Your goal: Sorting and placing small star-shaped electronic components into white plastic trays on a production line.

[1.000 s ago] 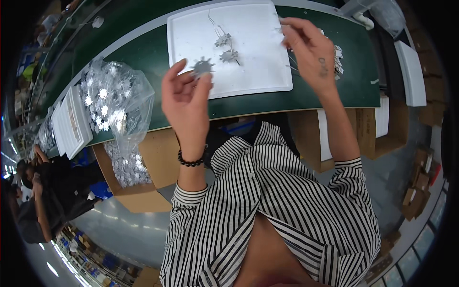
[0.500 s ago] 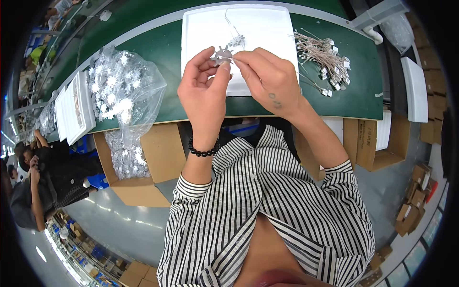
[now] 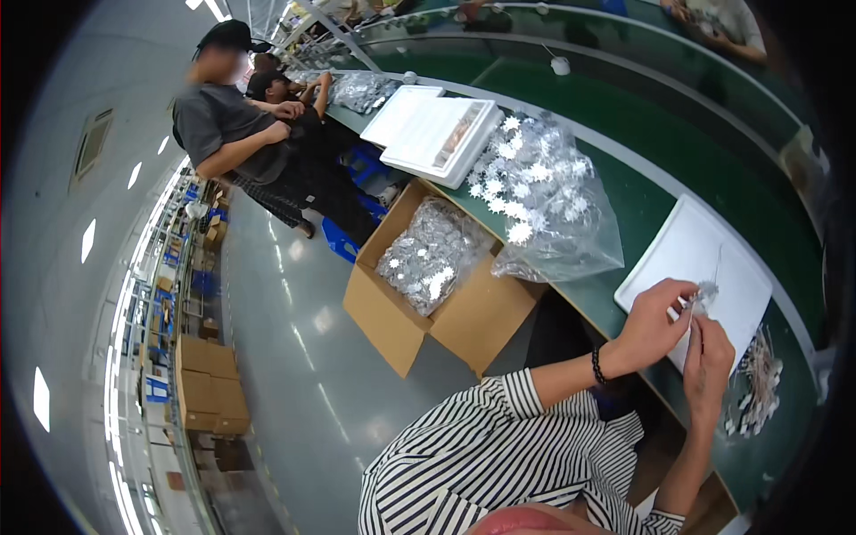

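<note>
Over a white foam tray [image 3: 655,254], both my hands meet around a small star-shaped metal piece [image 3: 698,301]. My left hand [image 3: 658,323] is closed, its thumb and fingertips gripping the piece. Just beside it, my right hand [image 3: 711,364] pinches what looks like a thin pale wire at the piece's edge; its far end is hidden by the fingers. Behind the fingertips, a small grey cluster [image 3: 709,289] with a fine wire lies on the tray.
Right of the tray lies a bundle of wires with white connectors [image 3: 758,392]. To the left are a clear bag of metal stars [image 3: 544,192], stacked white foam trays [image 3: 428,134] and an open carton [image 3: 392,325] of bagged stars. A person [image 3: 232,125] stands farther left.
My view has swung to the left, so hands and tray now appear at the right, with the aisle and co-workers in sight. My hands stay together on the metal piece.
</note>
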`<state>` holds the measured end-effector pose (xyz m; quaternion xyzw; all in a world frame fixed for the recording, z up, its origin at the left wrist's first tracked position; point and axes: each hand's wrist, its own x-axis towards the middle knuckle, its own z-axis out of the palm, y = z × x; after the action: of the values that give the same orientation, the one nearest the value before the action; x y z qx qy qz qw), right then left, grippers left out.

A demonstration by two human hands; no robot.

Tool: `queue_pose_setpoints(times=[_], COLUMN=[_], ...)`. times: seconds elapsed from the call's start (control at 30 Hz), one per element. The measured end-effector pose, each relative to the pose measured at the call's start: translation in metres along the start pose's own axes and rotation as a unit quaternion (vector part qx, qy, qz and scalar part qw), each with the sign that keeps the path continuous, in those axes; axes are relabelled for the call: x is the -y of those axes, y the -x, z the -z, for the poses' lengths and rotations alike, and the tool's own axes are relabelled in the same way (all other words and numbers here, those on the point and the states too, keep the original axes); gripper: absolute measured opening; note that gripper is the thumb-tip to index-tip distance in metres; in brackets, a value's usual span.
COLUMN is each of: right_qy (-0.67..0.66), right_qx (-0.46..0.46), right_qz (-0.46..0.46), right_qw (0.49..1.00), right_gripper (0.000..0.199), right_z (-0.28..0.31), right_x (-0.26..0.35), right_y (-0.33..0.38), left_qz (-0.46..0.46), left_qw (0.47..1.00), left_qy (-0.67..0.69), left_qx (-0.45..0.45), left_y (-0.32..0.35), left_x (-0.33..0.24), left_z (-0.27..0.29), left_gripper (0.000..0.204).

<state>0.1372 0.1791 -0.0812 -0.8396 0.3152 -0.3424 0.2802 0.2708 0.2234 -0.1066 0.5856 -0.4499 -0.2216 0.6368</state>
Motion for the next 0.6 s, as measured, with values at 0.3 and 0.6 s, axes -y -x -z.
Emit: queue_pose_setpoints(times=[0.3,0.6], right_qy=[-0.075,0.035], right_qx=[0.085,0.049], right_qz=[-0.13,-0.002], right_qw=[0.985,0.998], right_gripper=[0.017,0.01], right_z=[0.007,-0.014], right_x=[0.003,-0.021], right_y=[-0.011,-0.003], left_qz=[-0.096,0.004], left_qw=[0.992,0.995], left_qy=[-0.085,-0.085], left_qx=[0.012,0.043], left_y=[-0.009,-0.007], left_x=[0.006,-0.002], left_z=[0.022,0.023], left_gripper=[0.031,0.032])
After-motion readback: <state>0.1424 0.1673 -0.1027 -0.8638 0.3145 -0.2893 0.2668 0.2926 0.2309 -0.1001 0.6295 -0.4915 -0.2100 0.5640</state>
